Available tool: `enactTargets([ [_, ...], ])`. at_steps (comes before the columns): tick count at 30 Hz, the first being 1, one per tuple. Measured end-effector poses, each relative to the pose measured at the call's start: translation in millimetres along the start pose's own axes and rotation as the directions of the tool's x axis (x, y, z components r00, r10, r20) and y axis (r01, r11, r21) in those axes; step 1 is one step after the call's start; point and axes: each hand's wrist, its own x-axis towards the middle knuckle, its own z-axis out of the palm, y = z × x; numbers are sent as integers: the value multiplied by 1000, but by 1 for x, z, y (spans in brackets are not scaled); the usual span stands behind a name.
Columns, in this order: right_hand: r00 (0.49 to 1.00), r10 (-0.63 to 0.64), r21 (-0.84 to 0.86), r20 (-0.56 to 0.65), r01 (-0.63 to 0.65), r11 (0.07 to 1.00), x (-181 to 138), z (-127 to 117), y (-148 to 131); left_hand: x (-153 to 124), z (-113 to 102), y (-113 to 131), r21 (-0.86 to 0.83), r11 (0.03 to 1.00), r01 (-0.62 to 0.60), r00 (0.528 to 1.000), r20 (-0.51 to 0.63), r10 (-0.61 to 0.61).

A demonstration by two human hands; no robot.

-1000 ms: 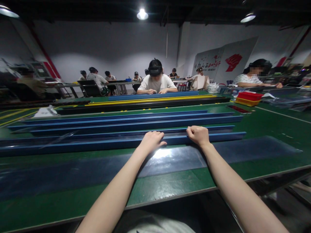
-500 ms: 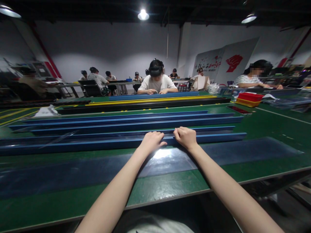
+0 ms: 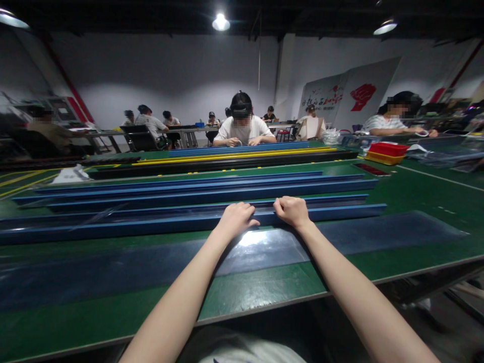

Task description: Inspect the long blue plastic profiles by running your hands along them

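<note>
A long blue channel rail (image 3: 113, 228) lies across the green table (image 3: 264, 287) in front of me. My left hand (image 3: 236, 220) is curled over its near edge at the middle, fingers closed on the rim. My right hand (image 3: 292, 210) grips the same rail just to the right, fingers wrapped over the top. A dark glossy strip (image 3: 378, 234) lies on the table between the rail and me.
More blue rails (image 3: 189, 194) lie parallel behind the near one, then black and yellow rails (image 3: 234, 159). A red tray on a yellow one (image 3: 387, 153) sits at the right. A person (image 3: 244, 126) sits opposite; others work at tables beyond.
My right hand has slid left along the rail, from well apart to close beside my left hand. The left hand has stayed in place.
</note>
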Motion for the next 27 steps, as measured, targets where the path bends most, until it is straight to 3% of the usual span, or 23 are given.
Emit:
enactTargets([
  [11,997,60,6,-55,-60,998,-5,2,32,-1,0,-1,-14,1000,-20,1000,-14,19],
  [21,998,60,-5,-37,-60,998,-7,-3,26,-1,2,0,-49,998,-29,1000,-10,28],
  [27,1000,-22,15,-15,22,1000,-6,-6,14,-1,2,0,-48,999,-24,1000,-7,24],
])
